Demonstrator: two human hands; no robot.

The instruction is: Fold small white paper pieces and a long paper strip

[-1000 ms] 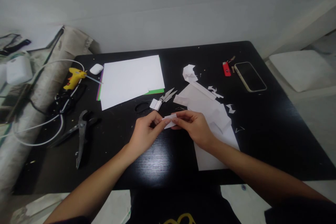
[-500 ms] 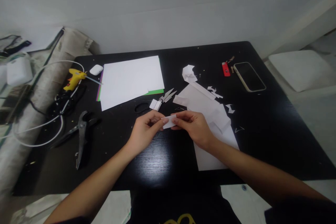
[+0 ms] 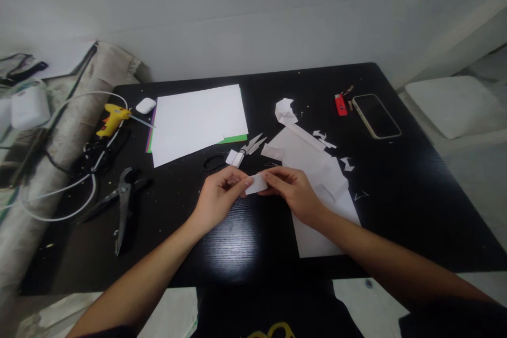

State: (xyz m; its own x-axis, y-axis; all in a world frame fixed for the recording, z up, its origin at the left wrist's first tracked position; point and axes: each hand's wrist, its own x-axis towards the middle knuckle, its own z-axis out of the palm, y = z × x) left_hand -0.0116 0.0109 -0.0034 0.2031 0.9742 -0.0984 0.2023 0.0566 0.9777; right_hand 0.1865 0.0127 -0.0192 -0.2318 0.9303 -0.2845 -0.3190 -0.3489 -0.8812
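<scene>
We see the bare left hand (image 3: 219, 191) pinching a small white rectangular paper piece (image 3: 257, 184) by its left end, fingers curled, thumb on top; the bare right hand (image 3: 298, 194), nearly closed too, grips its right end. We place it above the black wood-grain table (image 3: 420, 206), near the silver-bladed, black-handled scissors (image 3: 254, 144), beside overlapping white paper sheets (image 3: 322, 240).

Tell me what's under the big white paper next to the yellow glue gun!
Under the white paper, green paper sticks out at the lower right, and a purple edge shows at the left. The rest is covered, so I can't tell.
</scene>
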